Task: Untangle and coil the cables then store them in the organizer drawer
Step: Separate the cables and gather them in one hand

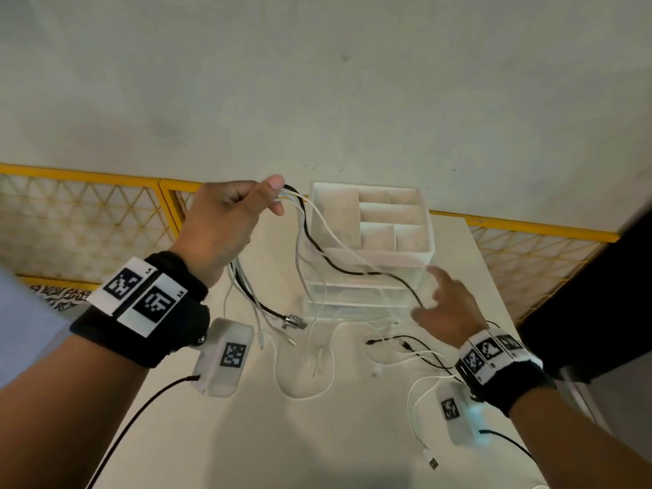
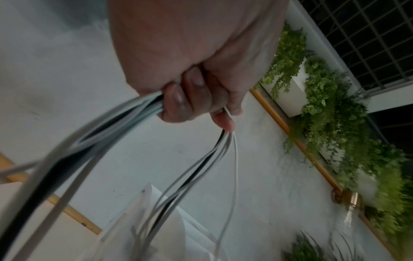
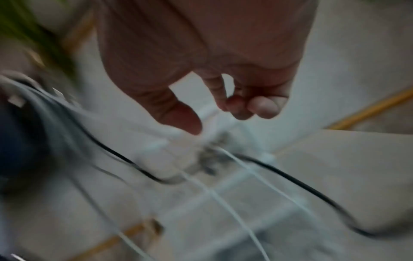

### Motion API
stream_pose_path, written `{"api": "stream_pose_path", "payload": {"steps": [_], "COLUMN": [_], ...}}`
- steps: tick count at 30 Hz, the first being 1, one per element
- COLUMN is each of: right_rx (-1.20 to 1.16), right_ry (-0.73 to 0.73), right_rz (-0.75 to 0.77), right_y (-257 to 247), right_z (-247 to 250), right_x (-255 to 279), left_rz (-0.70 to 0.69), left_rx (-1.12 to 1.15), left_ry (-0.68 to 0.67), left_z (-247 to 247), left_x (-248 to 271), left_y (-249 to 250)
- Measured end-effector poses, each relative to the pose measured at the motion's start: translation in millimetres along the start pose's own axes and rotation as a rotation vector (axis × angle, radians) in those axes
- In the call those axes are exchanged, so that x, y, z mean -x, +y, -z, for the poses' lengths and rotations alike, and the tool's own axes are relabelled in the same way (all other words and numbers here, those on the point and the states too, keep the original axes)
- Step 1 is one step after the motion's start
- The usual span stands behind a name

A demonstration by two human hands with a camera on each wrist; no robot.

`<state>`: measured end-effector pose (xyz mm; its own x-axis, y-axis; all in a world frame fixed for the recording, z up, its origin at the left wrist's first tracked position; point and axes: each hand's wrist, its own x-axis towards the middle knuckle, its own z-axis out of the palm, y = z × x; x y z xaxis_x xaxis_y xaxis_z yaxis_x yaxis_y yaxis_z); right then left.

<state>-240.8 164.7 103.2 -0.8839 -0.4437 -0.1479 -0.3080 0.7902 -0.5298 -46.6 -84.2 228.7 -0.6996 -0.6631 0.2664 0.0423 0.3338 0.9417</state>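
1. A bundle of cables, several white and one black, hung from the raised left hand, which was closed around them; the left wrist view showed its fingers curled tight on the strands.
2. The black cable ran from that hand down across the front of the organizer toward the right hand. Its metal plug dangled just above the tabletop.
3. The right hand was held low beside the organizer with fingers relaxed and apart, gripping nothing. The right wrist view was blurred, so contact with the black cable could not be confirmed.
4. More loose white cables and thin black leads lay on the tabletop in front of the organizer, still uncoiled.
5. The organizer, a clear drawer unit with a white divided tray on top, stood at the far side of the tabletop, its drawers apparently closed.
6. Risk, as a judgement: the strands draped against the organizer. Lifting the bundle further could snag it and drag or tip the light unit.
7. Pulling one cable while all were gripped together could tighten the tangle rather than free it.
8. The swinging plug could catch other loops.
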Motion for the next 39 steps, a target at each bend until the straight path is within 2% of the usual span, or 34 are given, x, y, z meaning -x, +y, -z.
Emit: {"api": "stream_pose_path", "payload": {"steps": [3, 5, 6, 7, 9, 11, 13, 15, 17, 20, 24, 27, 31, 35, 37, 39], "right_rx": [-0.352, -0.405, -0.373, -0.349, -0.302, -0.162, 0.028, 0.064, 0.046, -0.087, -0.235, -0.441, -0.610, -0.827, -0.986, -1.098], "right_ry": [0.044, -0.041, -0.065, -0.078, -0.127, -0.239, -0.284, -0.259, -0.174, -0.019, 0.217, 0.378, 0.373, 0.366, 0.307, 0.223], "right_rz": [0.389, 0.556, 0.593, 0.587, 0.475, 0.344, 0.260, 0.145, 0.053, -0.012, -0.025, -0.041, 0.024, 0.197, 0.189, 0.110], "right_y": [-83, -123, -135, -142, -135, -108, -75, -50, -35, -35, -45, -46, -45, -48, -48, -41], "right_z": [25, 30, 28, 25, 18, 13, 16, 26, 41, 66, 95, 112, 127, 132, 132, 121], "right_x": [27, 39, 41, 41, 32, 23, 13, 3, -10, -27, -48, -70, -101, -114, -116, -120], "left_rz": [-0.033, -0.070, -0.093, -0.116, -0.144, -0.144, -0.135, -0.124, -0.093, 0.017, 0.217, 0.276, 0.321, 0.320, 0.290, 0.294], "left_rx": [-0.022, -0.090, -0.136, -0.183, -0.252, -0.275, -0.261, -0.279, -0.326, -0.363, -0.364, -0.399, -0.429, -0.490, -0.528, -0.556], "left_ry": [-0.113, -0.195, -0.224, -0.242, -0.246, -0.219, -0.169, -0.149, -0.197, -0.315, -0.519, -0.583, -0.609, -0.589, -0.539, -0.522], "left_z": [-14, -23, -27, -30, -32, -26, -14, -3, 0, -9, -20, -20, -23, -20, -18, -17], "left_x": [6, 10, 13, 15, 18, 19, 18, 17, 18, 22, 22, 26, 33, 39, 37, 34], "left_y": [6, 11, 15, 17, 18, 14, 7, 0, -10, -29, -64, -89, -113, -132, -133, -132]}}
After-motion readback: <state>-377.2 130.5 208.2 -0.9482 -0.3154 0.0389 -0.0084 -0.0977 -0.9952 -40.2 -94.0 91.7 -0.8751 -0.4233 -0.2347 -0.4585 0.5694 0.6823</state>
